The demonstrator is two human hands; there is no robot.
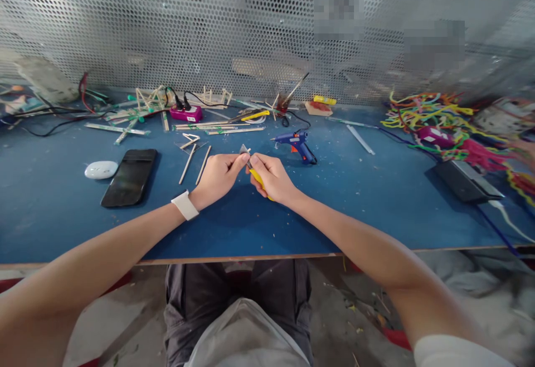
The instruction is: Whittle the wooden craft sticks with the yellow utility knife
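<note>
One big perforated metal panel stands along the back [234, 27], beyond the blue glue gun [295, 141], my landmark here. Next size down is the blue table [359, 199], which the gun's lying on. A messy heap of colorful strands [434, 113] sits well off to the gun's right.

Both hands are just left of the gun and a bit nearer the person, close together. The right hand [273, 177] is wrapped around a yellow cutter [261, 183], blade angled up toward the other thumb. The left hand [219, 174] has thumb and finger pinched by the blade, on what looks like a pale piece [249, 150], partly hidden, so can't tell its shape.

Black phone [130, 178] is well left of the gun, past the hands. The purple power strip [186, 113] is left of the gun and farther back. Two thin loose sticks [203, 164] lie left of it too, just beyond the left hand.
</note>
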